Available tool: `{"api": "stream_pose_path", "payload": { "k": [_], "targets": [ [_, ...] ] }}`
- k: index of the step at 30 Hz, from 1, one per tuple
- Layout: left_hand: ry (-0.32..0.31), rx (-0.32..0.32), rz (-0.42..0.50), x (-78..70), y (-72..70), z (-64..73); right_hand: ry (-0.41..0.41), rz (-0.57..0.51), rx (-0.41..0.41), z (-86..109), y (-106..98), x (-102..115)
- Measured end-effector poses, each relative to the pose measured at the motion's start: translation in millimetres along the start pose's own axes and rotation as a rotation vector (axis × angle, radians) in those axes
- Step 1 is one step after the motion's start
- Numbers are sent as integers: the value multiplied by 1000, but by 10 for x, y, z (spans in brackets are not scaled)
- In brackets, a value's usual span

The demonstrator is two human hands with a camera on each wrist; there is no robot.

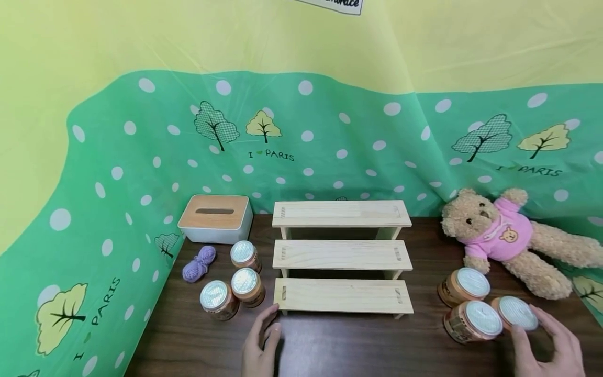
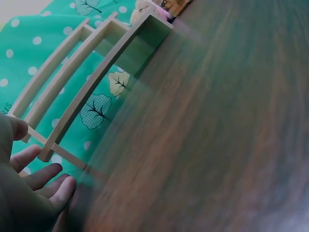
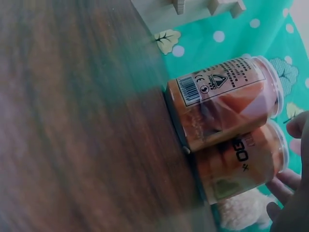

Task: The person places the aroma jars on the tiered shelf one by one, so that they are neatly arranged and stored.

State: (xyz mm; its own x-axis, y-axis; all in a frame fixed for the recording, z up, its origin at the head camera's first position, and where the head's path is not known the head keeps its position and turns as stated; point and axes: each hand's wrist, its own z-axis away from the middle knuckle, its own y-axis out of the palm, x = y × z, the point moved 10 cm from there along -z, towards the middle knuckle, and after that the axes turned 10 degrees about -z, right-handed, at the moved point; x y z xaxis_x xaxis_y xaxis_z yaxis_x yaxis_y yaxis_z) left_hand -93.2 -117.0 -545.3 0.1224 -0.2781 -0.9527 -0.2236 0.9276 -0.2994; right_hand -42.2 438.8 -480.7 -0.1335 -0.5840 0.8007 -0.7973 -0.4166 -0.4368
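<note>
My right hand (image 1: 551, 340) reaches over the rightmost jar (image 1: 515, 313), with thumb and a finger right at the edge of its pale lid. In the right wrist view, the fingers (image 3: 285, 183) lie loosely beside that jar's lid. Against it stand a front jar (image 1: 473, 322) with a printed label and a back jar (image 1: 464, 287); all are upright with orange contents. My left hand (image 1: 261, 343) is beside the front left corner of the wooden three-step shelf (image 1: 343, 296), fingers loosely extended, holding nothing. The shelf's lowest board is nearest to it.
Left of the shelf stand several similar jars (image 1: 247, 287), a purple yarn skein (image 1: 199, 264) and a tissue box (image 1: 214, 217) with a wooden lid. A teddy bear (image 1: 501, 228) in a pink top lies behind the right jars. Green patterned cloth (image 1: 306, 120) walls the dark table (image 1: 353, 345).
</note>
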Motion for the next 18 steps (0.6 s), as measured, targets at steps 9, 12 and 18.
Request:
{"api": "stream_pose_path", "payload": {
  "k": [9, 12, 18],
  "targets": [
    [0, -7, 17, 18, 53, -3, 5, -127, 20, 5, 35, -259],
    [-7, -2, 17, 31, 61, -2, 3, -180, 44, 6, 82, -305],
    [19, -11, 29, 46, 54, -16, -47, -321, 88, -8, 180, -287]
  ]
}}
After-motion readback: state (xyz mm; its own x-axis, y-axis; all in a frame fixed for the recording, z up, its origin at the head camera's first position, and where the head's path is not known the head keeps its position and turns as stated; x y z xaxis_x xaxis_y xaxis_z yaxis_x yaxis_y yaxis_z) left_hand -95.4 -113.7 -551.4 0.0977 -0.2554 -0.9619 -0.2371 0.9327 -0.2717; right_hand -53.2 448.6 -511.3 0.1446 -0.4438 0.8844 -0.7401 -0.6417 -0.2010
